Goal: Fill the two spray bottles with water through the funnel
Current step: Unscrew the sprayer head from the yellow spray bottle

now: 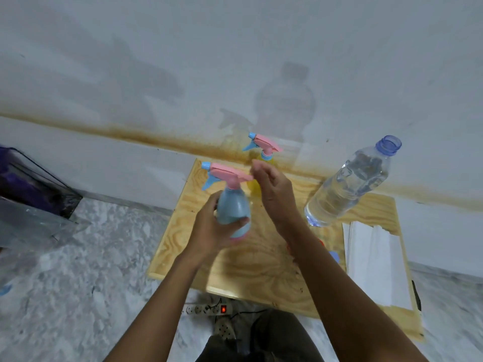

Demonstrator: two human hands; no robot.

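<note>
My left hand (211,226) grips the body of a blue spray bottle (232,205) with a pink and blue trigger head, held upright over the wooden board (248,265). My right hand (274,194) hovers beside the trigger head with fingers apart, its fingertips near the back of the pink head. Behind my right hand stands a yellow spray bottle (265,150) with the same pink head, mostly hidden. A large clear water bottle (345,184), uncapped and holding water, stands at the right of the board. Something red-orange (321,242) peeks out behind my right forearm; I cannot tell what it is.
A blue cap (334,256) lies by my right forearm. White paper towels (376,262) lie on the board's right side. A power strip (209,309) with a lit red switch sits on the marble floor below the board. A dark wire basket (34,184) stands at the left, against the wall.
</note>
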